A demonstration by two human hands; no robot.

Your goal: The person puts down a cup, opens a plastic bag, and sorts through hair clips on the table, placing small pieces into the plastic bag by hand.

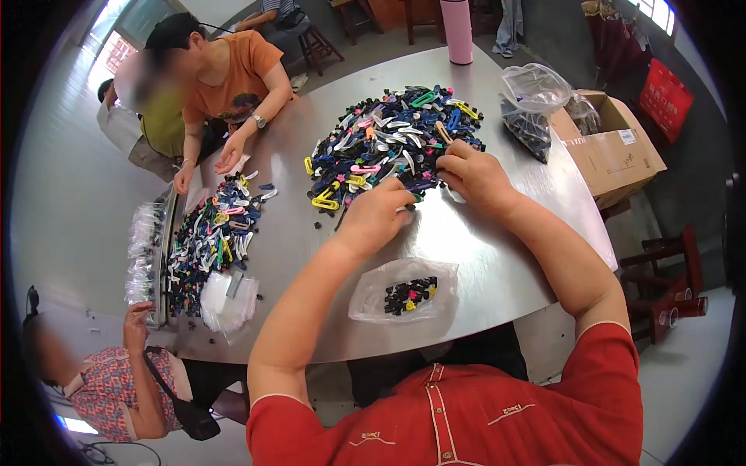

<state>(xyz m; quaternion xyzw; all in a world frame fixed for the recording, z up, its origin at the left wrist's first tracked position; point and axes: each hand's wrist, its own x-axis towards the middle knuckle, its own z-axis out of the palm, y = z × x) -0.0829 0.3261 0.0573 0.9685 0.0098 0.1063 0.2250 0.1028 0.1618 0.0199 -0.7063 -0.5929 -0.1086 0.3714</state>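
Note:
A large heap of mixed hair clips (388,136), in black, white, yellow, pink and green, lies on the metal table. At its near edge is my left hand (376,213), fingers closed around a dark and green clip (416,199). My right hand (472,175) touches the heap's right side, its thumb and fingers pinched together; what they hold, if anything, is hidden. Nearer my body, a clear plastic bag (365,299) lies open, with small black, yellow and pink pieces (410,295) in it.
A second clip pile (214,233) lies at the left, beside clear bags (231,301) and a tray (165,256). Two people sit there, one in orange reaching over the pile. A pink bottle (457,31) stands at the far edge, and a cardboard box (614,155) is at the right.

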